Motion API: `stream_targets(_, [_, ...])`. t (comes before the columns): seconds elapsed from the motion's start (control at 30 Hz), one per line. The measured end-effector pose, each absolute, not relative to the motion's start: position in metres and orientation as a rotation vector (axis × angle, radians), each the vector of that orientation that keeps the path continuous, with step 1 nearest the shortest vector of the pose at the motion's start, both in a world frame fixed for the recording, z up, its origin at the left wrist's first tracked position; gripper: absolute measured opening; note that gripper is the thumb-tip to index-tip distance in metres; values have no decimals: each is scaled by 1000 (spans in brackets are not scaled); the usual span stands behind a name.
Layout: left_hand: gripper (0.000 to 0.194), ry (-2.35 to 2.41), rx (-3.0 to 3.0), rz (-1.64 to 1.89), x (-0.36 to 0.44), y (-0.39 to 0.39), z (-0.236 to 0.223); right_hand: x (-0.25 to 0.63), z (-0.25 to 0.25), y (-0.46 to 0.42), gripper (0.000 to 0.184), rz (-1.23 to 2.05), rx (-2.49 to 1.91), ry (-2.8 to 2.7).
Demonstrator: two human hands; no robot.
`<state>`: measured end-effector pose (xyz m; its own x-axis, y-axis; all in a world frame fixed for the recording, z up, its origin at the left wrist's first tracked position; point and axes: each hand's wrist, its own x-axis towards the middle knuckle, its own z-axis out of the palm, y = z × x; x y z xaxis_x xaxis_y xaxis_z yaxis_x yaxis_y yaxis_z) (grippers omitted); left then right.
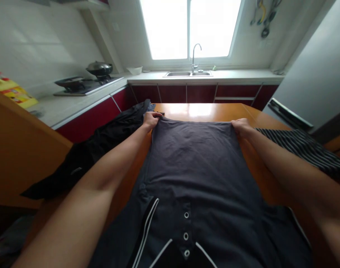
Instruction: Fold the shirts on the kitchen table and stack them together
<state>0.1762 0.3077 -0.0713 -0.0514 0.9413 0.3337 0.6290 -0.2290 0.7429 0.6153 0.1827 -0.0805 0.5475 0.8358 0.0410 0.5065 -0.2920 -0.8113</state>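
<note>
Left hand (152, 120): pinching grey shirt (195, 160) at one end of hem (198, 123).
Right hand (241, 126): likewise, opposite end.
Grey shirt: spread over table (203, 111), collar (167, 257) nearest.
Hem: could skew if tugged unevenly.
Black garment (92, 149): could snag, lying beside left hand.

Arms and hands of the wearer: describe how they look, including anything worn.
The left arm and right arm are bare, with no sleeve in view. The left hand and right hand are gloveless; no watch or band shows.

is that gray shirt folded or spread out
Spread out: left hand and right hand hold the gray shirt wide by its hem.
</note>
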Motion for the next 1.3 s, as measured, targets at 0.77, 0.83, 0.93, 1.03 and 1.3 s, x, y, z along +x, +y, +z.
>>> stream_targets(0.77, [58,1332,2656,186,331,242,-105,487,-111,210,55,200,-1858,-2155])
stream_targets(0.83, [59,1398,2611,176,326,245,-106,489,-112,208,58,231,-1854,-2223])
stream_targets(0.93, [63,1621,2513,174,283,272,-103,538,-111,214,64,201,-2025,-2120])
stream_targets(1.03, [66,1828,2406,143,236,300,-96,598,-111,225,67,160,-2200,-1941])
stream_targets(1.3, [60,1345,2752,132,282,239,-92,537,-112,213,61,24,-2065,-2006])
